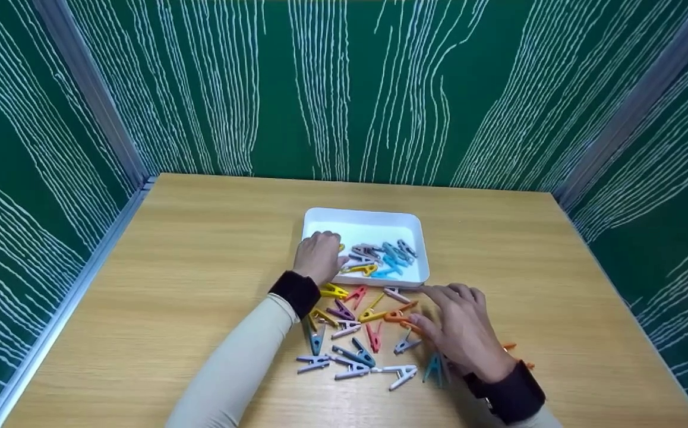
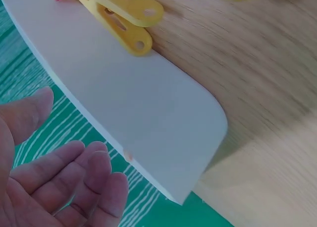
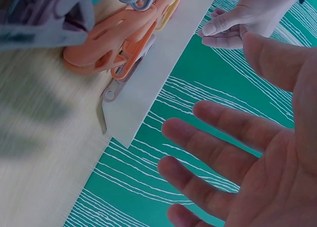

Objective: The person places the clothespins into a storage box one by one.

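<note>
My left hand (image 1: 319, 257) hovers over the left front part of a white tray (image 1: 359, 219). Its fingers (image 2: 101, 180) are loosely bent and hold nothing. Inside the tray lie blue clothespins (image 1: 397, 252), a yellow clothespin (image 1: 363, 270) and several greyish ones; my left hand partly covers another yellow one. The right hand (image 1: 464, 326) is spread above the table, just right of the tray's front corner, with nothing in its fingers (image 3: 218, 138). Closest to it is an orange clothespin (image 1: 400, 317). Below that hand a teal clothespin (image 1: 433, 370) lies partly hidden.
Many loose clothespins lie in front of the tray, among them red (image 1: 374, 336), purple (image 1: 341, 310), dark blue (image 1: 356, 353) and pale lilac (image 1: 403, 374) ones. Green panels (image 1: 344, 89) with white lines stand behind and beside the wooden table (image 1: 213, 238).
</note>
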### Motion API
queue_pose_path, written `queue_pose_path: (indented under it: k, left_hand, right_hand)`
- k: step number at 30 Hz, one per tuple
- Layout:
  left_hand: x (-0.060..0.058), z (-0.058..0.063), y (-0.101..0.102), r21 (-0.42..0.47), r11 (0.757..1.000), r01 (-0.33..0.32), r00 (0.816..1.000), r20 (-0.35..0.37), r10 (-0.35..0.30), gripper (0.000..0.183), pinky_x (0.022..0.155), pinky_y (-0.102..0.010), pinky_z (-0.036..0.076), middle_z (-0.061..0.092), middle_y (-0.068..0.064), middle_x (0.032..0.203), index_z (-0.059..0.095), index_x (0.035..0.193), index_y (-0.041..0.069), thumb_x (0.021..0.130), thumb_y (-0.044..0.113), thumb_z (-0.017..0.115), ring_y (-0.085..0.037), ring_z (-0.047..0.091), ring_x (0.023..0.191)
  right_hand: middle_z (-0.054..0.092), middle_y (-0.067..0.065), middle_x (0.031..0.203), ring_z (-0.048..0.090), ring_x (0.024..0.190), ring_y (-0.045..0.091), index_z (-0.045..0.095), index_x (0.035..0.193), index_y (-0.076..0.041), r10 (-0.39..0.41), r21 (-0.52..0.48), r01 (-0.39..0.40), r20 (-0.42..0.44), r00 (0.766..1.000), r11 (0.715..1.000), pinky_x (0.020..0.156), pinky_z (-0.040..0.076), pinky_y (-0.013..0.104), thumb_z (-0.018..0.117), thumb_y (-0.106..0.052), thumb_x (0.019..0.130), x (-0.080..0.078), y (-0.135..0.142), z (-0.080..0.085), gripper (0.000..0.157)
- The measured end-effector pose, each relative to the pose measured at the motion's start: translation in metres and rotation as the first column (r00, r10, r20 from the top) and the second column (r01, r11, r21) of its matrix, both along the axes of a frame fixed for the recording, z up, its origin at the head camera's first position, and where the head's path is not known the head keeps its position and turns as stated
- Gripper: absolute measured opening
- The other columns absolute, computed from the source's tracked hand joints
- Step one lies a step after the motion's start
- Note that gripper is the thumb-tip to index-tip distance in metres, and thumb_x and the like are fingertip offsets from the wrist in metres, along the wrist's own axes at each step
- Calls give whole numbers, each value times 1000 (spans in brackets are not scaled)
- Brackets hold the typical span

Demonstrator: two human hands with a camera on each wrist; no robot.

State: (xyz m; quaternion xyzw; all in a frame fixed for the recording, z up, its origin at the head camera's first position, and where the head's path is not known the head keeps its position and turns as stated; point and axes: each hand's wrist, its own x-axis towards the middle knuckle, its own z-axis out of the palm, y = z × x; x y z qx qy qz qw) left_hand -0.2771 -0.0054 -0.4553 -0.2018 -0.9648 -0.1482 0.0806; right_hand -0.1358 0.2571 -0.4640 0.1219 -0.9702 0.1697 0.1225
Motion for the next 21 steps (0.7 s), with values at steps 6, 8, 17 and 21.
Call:
queue_pose_path:
  k: [6, 8, 17, 21]
  left_hand:
    - [7, 1, -10, 32, 999, 24, 1000, 12, -24, 32, 78, -44, 58, 71, -10, 96, 74, 109, 2, 95, 31, 76, -28, 66, 88]
    - [11, 1, -14, 37, 999, 30, 999, 8, -31, 33, 78, -42, 58, 72, -10, 96, 74, 111, 2, 96, 32, 74, -27, 66, 86]
    - [40, 7, -36, 41, 999, 31, 1000, -3, -30, 27, 77, -42, 57, 71, -10, 92, 74, 100, 3, 94, 29, 76, -27, 65, 84]
    - [56, 7, -47, 46, 998, 41, 999, 13, -41, 28, 78, -44, 57, 72, -12, 94, 74, 103, 1, 93, 27, 77, -28, 65, 85]
  right_hand:
    - [68, 12, 131, 53, 124, 41, 65, 137, -13, -22, 8, 22, 42, 999, 1000, 108, 25, 64, 77, -46, 91, -1, -1, 0, 58]
    - [68, 12, 131, 52, 125, 42, 66, 136, -12, -26, 8, 26, 50, 998, 1000, 108, 25, 65, 77, -46, 91, -1, -2, 0, 58]
    - [69, 12, 130, 54, 123, 41, 66, 135, -12, -10, 8, 10, 30, 999, 1000, 106, 27, 64, 77, -45, 91, -2, -1, 1, 56]
    - [69, 12, 129, 55, 121, 41, 67, 135, -12, -4, 3, 4, 12, 1000, 1000, 105, 28, 63, 78, -44, 90, -1, -2, 0, 56]
